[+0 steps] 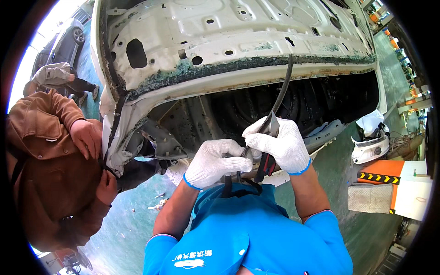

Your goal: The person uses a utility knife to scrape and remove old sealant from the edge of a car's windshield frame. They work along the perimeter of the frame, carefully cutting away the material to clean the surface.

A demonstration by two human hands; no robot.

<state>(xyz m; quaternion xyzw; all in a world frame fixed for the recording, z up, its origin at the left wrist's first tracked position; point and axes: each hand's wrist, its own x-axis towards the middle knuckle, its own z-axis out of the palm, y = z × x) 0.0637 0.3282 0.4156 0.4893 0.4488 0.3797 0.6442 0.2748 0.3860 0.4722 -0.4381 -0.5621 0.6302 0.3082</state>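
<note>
A long black strip (288, 82), which looks like a rubber seal, runs from the car body's rear ledge (229, 68) down to my hands. My right hand (285, 145), in a white knit glove, is closed on the strip, with a dark flared piece standing up from the grip. My left hand (217, 161), gloved alike, pinches the lower part beside the right thumb; the fingers partly hide what is there. Dark ends, one showing red (271, 166), hang below my hands. Behind them gapes the car's dark rear opening (316, 98).
At my left stands a person in a brown jacket (50, 123), hands beside the torn body corner (120, 158). Another person (57, 75) and a dark car (62, 43) are farther back. To the right are a white bumper piece (370, 150) and an orange and white stand (382, 172).
</note>
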